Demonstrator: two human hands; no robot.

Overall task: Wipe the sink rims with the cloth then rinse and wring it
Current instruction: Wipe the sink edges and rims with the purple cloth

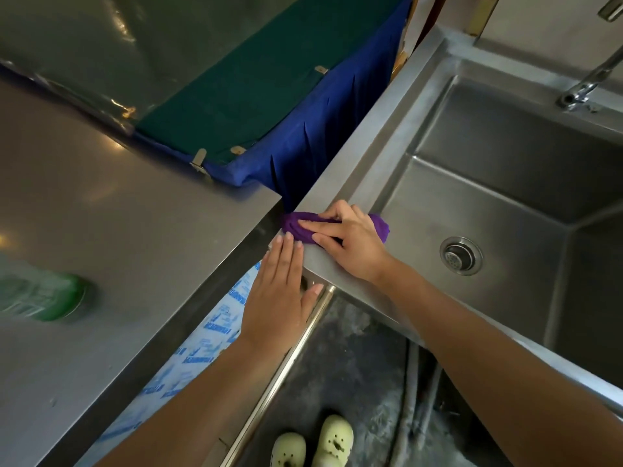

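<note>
A bunched purple cloth (293,224) lies on the near left corner of the steel sink rim (364,139). My right hand (350,241) presses flat on top of the cloth, fingers spread over it. My left hand (281,291) rests flat with fingers together on the corner of the rim, just below the cloth, its fingertips almost touching it. The sink basin (488,210) is bare, with a round drain strainer (461,256) in its floor. A chrome tap (588,84) stands at the back right; no water is running.
A steel counter (118,214) adjoins the sink on the left, with a blurred green bottle (43,296) on it. Blue and green fabric (269,106) hangs behind the gap. Below are a dark floor and my light green clogs (313,444).
</note>
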